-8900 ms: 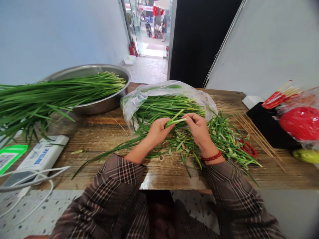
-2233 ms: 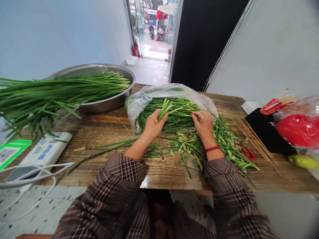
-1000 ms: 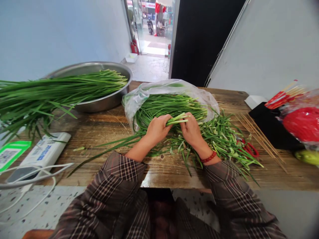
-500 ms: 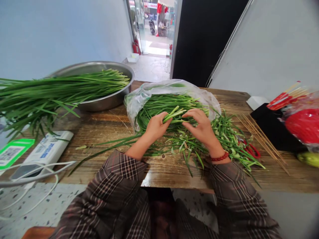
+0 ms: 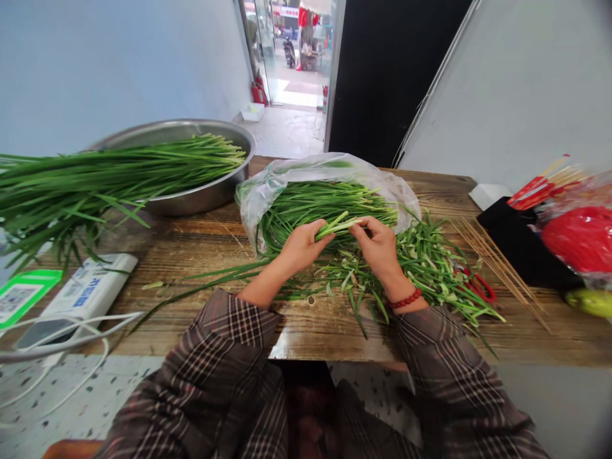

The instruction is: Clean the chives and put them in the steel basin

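Around the fingers, the near edge of the wooden table [image 5: 354,347] runs toward the person, with a stretch of boards between. The rim of a clear plastic bag [image 5: 329,164] arches just beyond them, and a heap of loose greens [image 5: 425,258] crowds in close to the right and below. The left hand [image 5: 305,245] is closed round a few green stalks [image 5: 337,226], and the right hand [image 5: 377,245] pinches their pale ends between thumb and forefinger. The stalks lie between the two hands, long axis running crosswise, pale ends pointing right and slightly away. Long leaves [image 5: 215,280] trail left past the left forearm; whether all belong to the held stalks cannot be told.

Beyond the fingers, more stalks [image 5: 325,201] fill the bag's mouth. Far left of them, a metal basin [image 5: 191,205] bears a large bunch [image 5: 157,167], its leaves hanging over the rim. To their right lie red-handled scissors [image 5: 486,290], thin sticks [image 5: 502,271] and a black box [image 5: 521,248]. Farther off stands an open doorway [image 5: 299,137].
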A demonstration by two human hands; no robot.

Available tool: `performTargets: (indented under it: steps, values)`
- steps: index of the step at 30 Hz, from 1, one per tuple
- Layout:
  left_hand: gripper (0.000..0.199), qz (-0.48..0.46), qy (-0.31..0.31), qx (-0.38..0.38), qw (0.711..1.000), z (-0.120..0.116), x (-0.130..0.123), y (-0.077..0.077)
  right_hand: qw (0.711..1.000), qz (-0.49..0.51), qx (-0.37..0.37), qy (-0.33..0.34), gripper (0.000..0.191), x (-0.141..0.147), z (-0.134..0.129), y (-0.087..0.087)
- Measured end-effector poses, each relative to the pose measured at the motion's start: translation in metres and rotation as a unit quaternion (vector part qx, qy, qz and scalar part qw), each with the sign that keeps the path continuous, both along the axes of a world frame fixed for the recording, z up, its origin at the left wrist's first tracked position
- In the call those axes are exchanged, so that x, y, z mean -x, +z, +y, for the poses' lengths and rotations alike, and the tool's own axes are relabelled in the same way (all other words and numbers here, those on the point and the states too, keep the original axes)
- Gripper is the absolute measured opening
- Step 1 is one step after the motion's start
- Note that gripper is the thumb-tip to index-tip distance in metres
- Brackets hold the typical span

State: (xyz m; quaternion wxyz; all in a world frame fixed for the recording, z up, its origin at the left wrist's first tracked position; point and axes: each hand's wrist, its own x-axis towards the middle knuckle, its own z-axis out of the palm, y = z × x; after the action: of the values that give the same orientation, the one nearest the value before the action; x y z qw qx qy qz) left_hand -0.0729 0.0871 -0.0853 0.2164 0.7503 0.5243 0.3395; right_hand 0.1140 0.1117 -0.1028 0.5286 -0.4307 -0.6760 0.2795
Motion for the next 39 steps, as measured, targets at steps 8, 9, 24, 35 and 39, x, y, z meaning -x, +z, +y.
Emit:
performTargets:
  steps: [8, 9, 24, 35, 39]
  values:
    - [0.024, 0.011, 0.032, -0.002, 0.999, 0.000, 0.001, 0.000, 0.995, 0.091, 0.031, -0.033, 0.031, -0.026, 0.012, 0.009]
    - [0.023, 0.011, 0.031, -0.002, 0.999, 0.000, 0.001, 0.000, 0.999, 0.040, 0.023, -0.002, 0.031, -0.027, 0.011, 0.011]
    - [0.024, -0.001, 0.008, -0.007, 1.000, 0.000, 0.000, -0.004, 0.986, 0.151, 0.071, -0.023, 0.024, -0.005, 0.006, -0.003]
    - [0.022, -0.008, 0.028, -0.002, 1.000, -0.002, -0.001, -0.001, 0.990, -0.113, -0.025, 0.076, 0.022, -0.023, 0.005, 0.013]
    - [0.019, -0.009, 0.021, -0.012, 1.000, -0.002, -0.001, -0.006, 0.984, -0.143, -0.052, 0.090, 0.018, -0.016, 0.005, 0.007]
